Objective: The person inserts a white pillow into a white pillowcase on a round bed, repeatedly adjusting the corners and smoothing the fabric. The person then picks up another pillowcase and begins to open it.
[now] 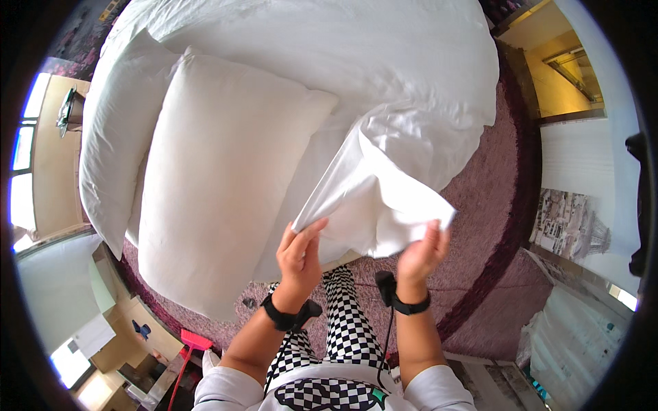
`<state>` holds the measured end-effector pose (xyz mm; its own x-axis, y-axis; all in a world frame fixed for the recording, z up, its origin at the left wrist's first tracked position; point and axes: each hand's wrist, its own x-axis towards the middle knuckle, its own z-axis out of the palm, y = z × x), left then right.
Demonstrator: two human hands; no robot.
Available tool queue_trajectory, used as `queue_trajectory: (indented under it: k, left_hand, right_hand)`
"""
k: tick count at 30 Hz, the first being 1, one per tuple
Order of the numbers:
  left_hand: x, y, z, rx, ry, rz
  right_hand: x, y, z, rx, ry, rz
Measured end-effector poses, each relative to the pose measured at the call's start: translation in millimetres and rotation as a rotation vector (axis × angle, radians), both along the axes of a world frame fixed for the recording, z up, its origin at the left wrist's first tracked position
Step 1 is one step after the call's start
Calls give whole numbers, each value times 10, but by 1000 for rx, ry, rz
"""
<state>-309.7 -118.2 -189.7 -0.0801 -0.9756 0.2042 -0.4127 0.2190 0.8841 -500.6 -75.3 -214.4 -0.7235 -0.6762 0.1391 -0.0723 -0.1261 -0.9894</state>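
Between my two hands a white cloth, perhaps a duvet cover (354, 205), is lifted off the bed at its near end. My left hand (300, 251) pinches one edge of it between thumb and fingers. At the opposite corner, my right hand (424, 254) grips the fabric, and its fingertips are partly blurred. From there the cloth runs back in folds onto the bed (360, 41). A plump white pillow (221, 180) lies just left of my left hand, and a second white pillow (121, 138) rests beyond it at the bed's left side.
Purple carpet (478, 205) with a darker border surrounds the bed. A red broom (193, 341) stands at the lower left. Along the right is a pale wall with a printed picture (560, 218). Translucent plastic sheeting (570, 349) hangs or lies at the lower right.
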Motion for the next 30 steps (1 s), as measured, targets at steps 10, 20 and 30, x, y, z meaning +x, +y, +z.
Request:
queue_trajectory:
  k: [10,20,30]
  left_hand:
    - [1630,198,460,87,238,307]
    - [2434,726,688,70,559,447]
    - [3765,624,2178,-755,-6,780]
  right_hand:
    - [198,314,1266,-52,27,-279]
    - [605,532,2088,-375,-111,-247]
    - [1349,58,2371,-189,-68,64]
